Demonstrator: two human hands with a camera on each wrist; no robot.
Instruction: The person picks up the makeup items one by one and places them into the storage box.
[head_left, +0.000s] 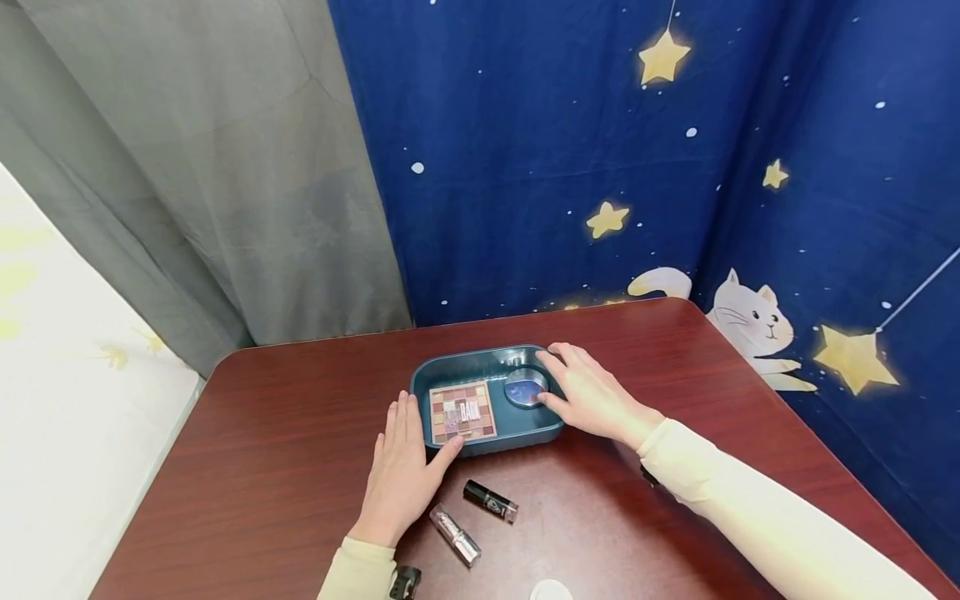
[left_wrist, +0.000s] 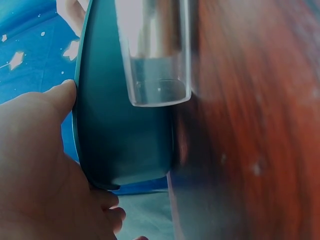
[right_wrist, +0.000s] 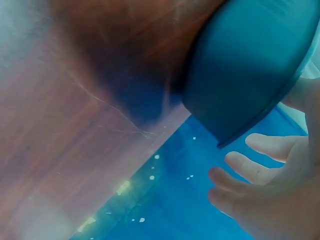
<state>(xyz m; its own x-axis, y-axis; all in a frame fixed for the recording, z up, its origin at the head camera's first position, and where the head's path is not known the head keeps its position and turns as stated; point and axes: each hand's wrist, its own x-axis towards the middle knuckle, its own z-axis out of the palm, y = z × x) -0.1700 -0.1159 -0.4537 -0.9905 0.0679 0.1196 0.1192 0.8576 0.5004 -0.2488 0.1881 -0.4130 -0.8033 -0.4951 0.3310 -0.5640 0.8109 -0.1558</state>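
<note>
A teal oblong basket (head_left: 486,447) stands on the table, holding an eyeshadow palette (head_left: 462,412) on its left side and a round, shiny blue-faced case (head_left: 526,388) on its right. My left hand (head_left: 402,471) lies along the basket's left end with its fingers straight, the thumb at the near rim. At the right end, my right hand (head_left: 588,392) reaches over the rim with loosely bent, spread fingers; its thumb tip is close beside the round case. Several of its fingers (right_wrist: 252,167) show apart from the basket's wall in the right wrist view.
In front of the basket lie a black lip tube (head_left: 491,501) and a silver lipstick (head_left: 455,535) with a clear cap. Part of a white round object (head_left: 551,590) shows at the bottom edge. Grey and blue curtains (head_left: 525,167) hang behind the reddish-brown table (head_left: 300,433).
</note>
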